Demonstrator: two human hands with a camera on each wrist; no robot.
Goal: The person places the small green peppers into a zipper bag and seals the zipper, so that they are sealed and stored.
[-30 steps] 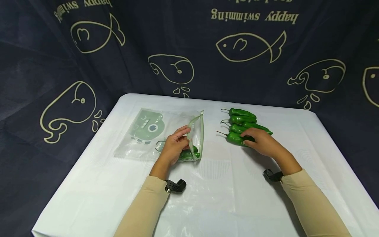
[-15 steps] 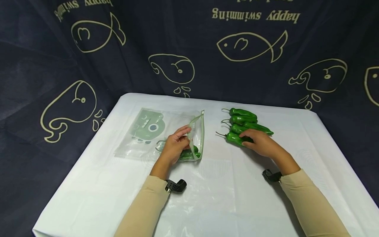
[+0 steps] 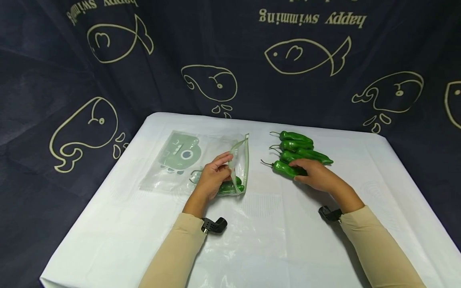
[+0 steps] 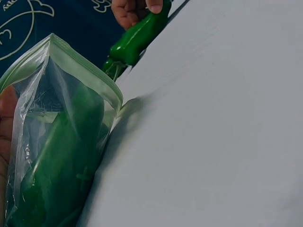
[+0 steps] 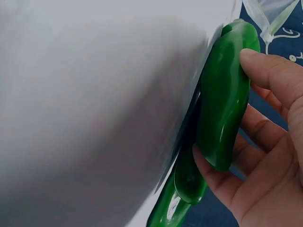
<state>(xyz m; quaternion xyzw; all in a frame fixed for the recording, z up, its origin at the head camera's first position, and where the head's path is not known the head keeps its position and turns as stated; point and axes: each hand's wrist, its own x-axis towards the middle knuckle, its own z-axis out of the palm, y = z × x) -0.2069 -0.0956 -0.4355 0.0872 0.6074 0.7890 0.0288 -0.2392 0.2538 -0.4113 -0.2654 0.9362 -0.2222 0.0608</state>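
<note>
A clear zip bag [image 3: 217, 144] with a green cartoon print lies at the left, its mouth facing right. My left hand [image 3: 211, 178] pinches the upper side of the mouth, and the mouth gapes. Inside the bag, by its near side, are green chili peppers [image 4: 57, 156], partly covered by that hand in the head view. On the right, my right hand [image 3: 317, 175] holds the nearest loose pepper [image 3: 282, 169] between thumb and fingers, stem toward the bag. The right wrist view shows this pepper [image 5: 225, 94] with the thumb on its side.
Several more green peppers [image 3: 295, 145] lie in a row just beyond the right hand, stems to the left. White cloth covers the table [image 3: 259, 236]. A dark curtain [image 3: 252, 96] with fish drawings hangs behind the far edge.
My right hand has shifted slightly left, and the nearest pepper has slid left with it, a little away from the row. The left hand and the bag have stayed in place.
</note>
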